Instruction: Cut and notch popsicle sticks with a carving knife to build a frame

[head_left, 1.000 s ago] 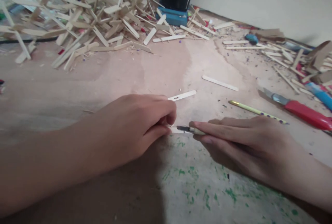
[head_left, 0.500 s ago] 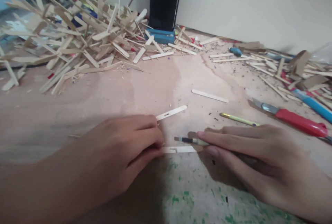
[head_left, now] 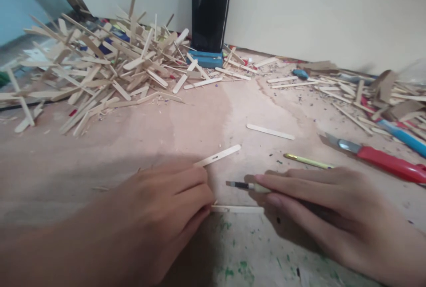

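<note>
My left hand (head_left: 176, 207) is closed, its thumb and fingers pinching the left end of a pale craft stick (head_left: 238, 209) low over the table. The stick shows a narrow side, and its left end is hidden in the fingers. My right hand (head_left: 319, 207) is wrapped round the pale handle of a slim craft knife (head_left: 244, 185). Its short flat blade points left, above the stick and apart from it. Just beyond my left hand lies another craft stick (head_left: 219, 155) with a small dark slot in it.
A yellow-green pen-like stick (head_left: 308, 161) and a red-handled utility knife (head_left: 392, 163) lie beyond my right hand. One loose craft stick (head_left: 270, 131) lies mid-table. A large heap of craft sticks (head_left: 109, 65) stands back left, near a black upright object (head_left: 212, 12) on a blue base.
The held craft stick has turned from its broad, notched face to a narrower side. The craft knife has stayed close above it. The whole view has shifted slightly, with things sitting lower.
</note>
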`<state>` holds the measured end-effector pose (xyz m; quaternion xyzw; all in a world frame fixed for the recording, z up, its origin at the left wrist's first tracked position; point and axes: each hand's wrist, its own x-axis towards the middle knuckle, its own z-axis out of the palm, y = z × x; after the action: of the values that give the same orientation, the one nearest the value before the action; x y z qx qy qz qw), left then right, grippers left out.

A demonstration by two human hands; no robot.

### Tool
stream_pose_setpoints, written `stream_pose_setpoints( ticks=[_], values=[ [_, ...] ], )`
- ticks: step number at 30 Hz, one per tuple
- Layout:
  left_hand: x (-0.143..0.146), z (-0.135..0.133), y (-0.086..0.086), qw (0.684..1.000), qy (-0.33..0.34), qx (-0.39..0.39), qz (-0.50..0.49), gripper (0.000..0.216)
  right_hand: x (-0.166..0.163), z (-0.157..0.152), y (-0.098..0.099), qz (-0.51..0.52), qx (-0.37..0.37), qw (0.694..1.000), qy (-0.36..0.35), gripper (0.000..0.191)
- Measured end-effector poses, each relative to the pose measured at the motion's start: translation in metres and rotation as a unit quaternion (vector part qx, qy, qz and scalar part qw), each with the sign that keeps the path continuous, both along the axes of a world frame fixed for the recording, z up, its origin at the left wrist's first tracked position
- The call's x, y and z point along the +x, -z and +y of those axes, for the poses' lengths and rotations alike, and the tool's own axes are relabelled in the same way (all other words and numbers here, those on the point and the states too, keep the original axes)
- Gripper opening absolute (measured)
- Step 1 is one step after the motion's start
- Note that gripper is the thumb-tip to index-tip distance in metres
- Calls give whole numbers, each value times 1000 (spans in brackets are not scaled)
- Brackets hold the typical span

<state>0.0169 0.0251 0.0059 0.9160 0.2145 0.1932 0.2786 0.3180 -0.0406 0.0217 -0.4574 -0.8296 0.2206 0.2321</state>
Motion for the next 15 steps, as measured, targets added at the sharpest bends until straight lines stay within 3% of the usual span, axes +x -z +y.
stream_pose_setpoints(
  ticks=[6, 11, 15],
  values=[
    [-10, -4, 2, 996, 76, 51, 24, 28, 1, -1, -3, 9, -8, 1000, -4, 26],
    [-8, -1, -4, 997, 59, 34, 31, 25, 1, 0, -6, 20, -36, 999, -22, 30],
    [-5, 0, -6, 997, 52, 30, 56, 36, -1, -5, -4, 22, -34, 996, 73, 22]
  ],
)
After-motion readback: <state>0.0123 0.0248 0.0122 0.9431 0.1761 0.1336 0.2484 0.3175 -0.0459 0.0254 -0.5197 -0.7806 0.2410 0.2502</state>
